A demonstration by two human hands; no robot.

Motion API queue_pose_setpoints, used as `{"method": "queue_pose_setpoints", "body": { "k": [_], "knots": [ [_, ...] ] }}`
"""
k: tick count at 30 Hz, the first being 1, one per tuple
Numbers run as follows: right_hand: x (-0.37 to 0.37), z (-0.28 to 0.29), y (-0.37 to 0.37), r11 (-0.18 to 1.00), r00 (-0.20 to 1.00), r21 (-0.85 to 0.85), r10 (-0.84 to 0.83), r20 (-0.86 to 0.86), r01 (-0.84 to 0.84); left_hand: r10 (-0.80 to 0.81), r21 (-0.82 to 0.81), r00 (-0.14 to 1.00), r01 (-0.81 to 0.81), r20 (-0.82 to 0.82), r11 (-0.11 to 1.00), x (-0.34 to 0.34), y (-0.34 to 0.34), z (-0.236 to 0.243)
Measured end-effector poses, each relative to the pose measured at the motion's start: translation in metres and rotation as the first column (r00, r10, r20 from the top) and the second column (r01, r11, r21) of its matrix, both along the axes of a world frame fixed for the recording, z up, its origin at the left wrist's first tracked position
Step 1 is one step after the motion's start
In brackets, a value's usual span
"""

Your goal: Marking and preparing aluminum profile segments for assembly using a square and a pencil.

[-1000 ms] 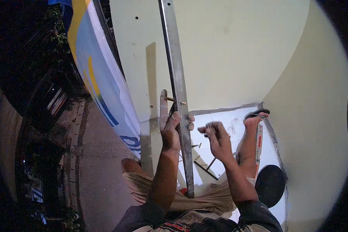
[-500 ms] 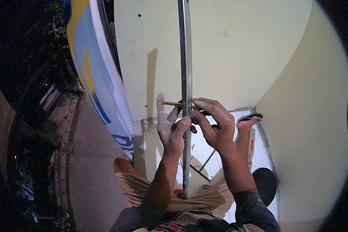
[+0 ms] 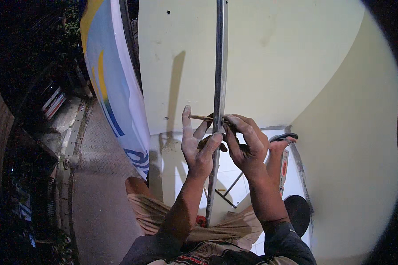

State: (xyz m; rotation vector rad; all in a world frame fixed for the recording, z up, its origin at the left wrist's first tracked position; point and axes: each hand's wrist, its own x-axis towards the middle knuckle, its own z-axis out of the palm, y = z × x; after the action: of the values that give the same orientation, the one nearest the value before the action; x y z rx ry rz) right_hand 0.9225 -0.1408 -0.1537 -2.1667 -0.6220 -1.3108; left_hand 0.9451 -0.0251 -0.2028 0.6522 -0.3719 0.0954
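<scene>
A long metal bar (image 3: 220,62) stands upright in front of me, its lower end between my legs. A brass-coloured bolt (image 3: 200,118) passes crosswise at the bar and sticks out to its left. My left hand (image 3: 198,152) wraps the bar with its thumb and lower fingers. Its raised index finger touches the bolt's left end. On the other side, my right hand (image 3: 248,143) pinches the bolt's right end close against the bar. The fingertips hide most of that end. Pale dust coats the fingers of both hands.
A pale wall (image 3: 269,75) with small dark holes stands ahead. A printed banner (image 3: 112,88) hangs at the left, above a street (image 3: 106,194) far below. On the white tiles lie a dark T-shaped tool (image 3: 226,198) and a small brass-coloured piece (image 3: 221,190). A sandalled foot (image 3: 282,142) rests at the right.
The bar's top has shifted slightly right in view, and its tilt differs a little. Both hands keep the same grip, with the right fingers slightly turned at the bolt's end.
</scene>
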Motion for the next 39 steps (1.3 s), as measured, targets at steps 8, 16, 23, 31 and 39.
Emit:
{"method": "queue_pose_setpoints", "body": {
  "k": [8,16,23,31,39],
  "knots": [
    [0.001,-0.010,-0.001,0.956,0.986,0.272,0.137,-0.092,-0.108,-0.010,0.030,1.000,0.010,0.016,1.000,-0.004,-0.001,0.008],
    [-0.003,-0.012,-0.003,0.930,0.985,0.359,0.128,-0.116,-0.079,0.007,0.074,1.000,-0.008,0.022,0.997,-0.008,-0.003,0.007],
    [-0.006,-0.011,-0.006,0.937,0.983,0.342,0.127,-0.132,-0.075,-0.008,0.046,1.000,0.007,0.024,0.999,-0.009,-0.006,0.006],
    [-0.016,-0.001,-0.009,0.944,0.971,0.328,0.101,-0.218,-0.025,-0.024,0.011,0.999,0.024,0.028,1.000,-0.014,-0.009,0.010],
    [-0.023,0.017,-0.013,0.988,0.966,0.148,0.085,-0.244,-0.049,-0.005,0.020,1.000,0.005,0.031,1.000,-0.016,-0.007,0.012]
  ]
}}
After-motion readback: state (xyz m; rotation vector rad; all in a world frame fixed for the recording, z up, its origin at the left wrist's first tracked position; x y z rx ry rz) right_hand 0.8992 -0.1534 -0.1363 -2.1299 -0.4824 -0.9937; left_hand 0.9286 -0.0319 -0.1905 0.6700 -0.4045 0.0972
